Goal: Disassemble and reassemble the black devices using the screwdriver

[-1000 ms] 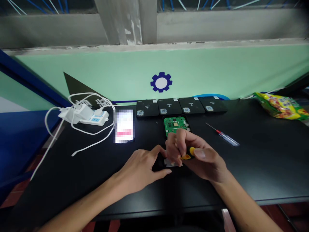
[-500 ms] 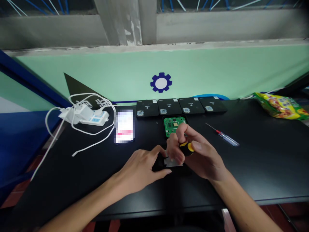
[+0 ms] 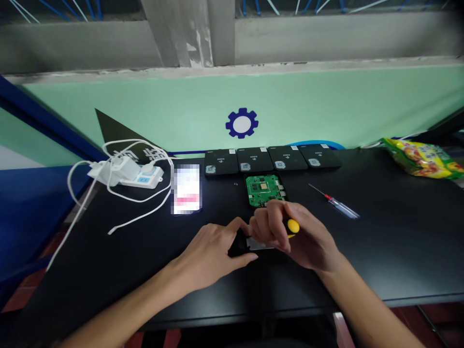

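My left hand (image 3: 216,249) grips the left side of a black casing (image 3: 238,244) on the table, thumb along the near edge and fingers on the far one. A silvery metal plate (image 3: 259,243) shows inside the casing. Above its right part, my right hand (image 3: 286,232) is closed around a screwdriver with a yellow and black handle (image 3: 293,225). The screwdriver's tip is hidden by my fingers. Just beyond my right hand lies a green circuit board (image 3: 264,189) in a black shell.
Several flat black boxes (image 3: 221,162) line the wall. A screwdriver with a clear handle (image 3: 342,207) lies at right, a snack bag (image 3: 422,158) farther back. On the left are a lit phone (image 3: 186,188), a power strip (image 3: 145,177) and white cables (image 3: 139,220). Tiny bits (image 3: 235,183) lie near the board.
My right hand has turned and its fingers have curled in tighter around the screwdriver, whose yellow end has shifted right. More of the circuit board shows. My left hand stays put.
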